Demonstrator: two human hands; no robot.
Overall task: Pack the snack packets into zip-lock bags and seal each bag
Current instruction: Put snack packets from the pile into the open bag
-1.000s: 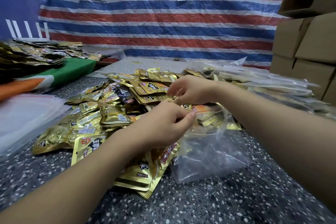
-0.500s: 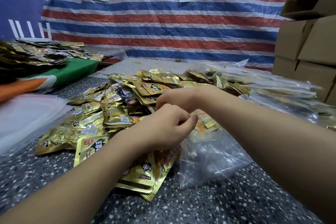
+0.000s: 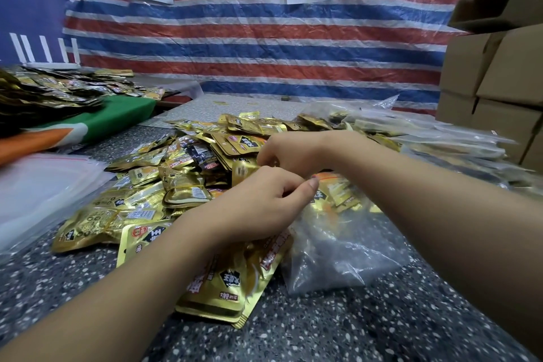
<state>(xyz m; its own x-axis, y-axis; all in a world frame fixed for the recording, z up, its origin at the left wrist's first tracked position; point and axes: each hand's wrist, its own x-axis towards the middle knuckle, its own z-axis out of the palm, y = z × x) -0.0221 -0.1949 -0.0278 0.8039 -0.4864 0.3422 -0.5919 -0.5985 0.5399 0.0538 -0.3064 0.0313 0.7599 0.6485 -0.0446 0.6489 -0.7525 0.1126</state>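
A clear zip-lock bag (image 3: 343,256) lies on the speckled table (image 3: 338,329) in front of me, with gold snack packets (image 3: 338,194) inside its upper part. My left hand (image 3: 258,206) pinches the bag's top edge between thumb and curled fingers. Just beyond it, my right hand (image 3: 289,153) has its fingers curled down at the same edge. What the right fingertips hold is hidden. A heap of loose gold snack packets (image 3: 164,185) spreads to the left and under my left wrist.
Filled clear bags (image 3: 440,138) are piled at the right, beside stacked cardboard boxes (image 3: 499,82). Empty clear bags (image 3: 38,185) lie at the left edge. More packets (image 3: 44,91) sit on a green and orange cloth at far left. A striped tarp (image 3: 264,47) backs the table.
My right hand has drawn leftward along the bag's top edge toward my left hand, and both hands now meet there. The left hand has kept its pinch.
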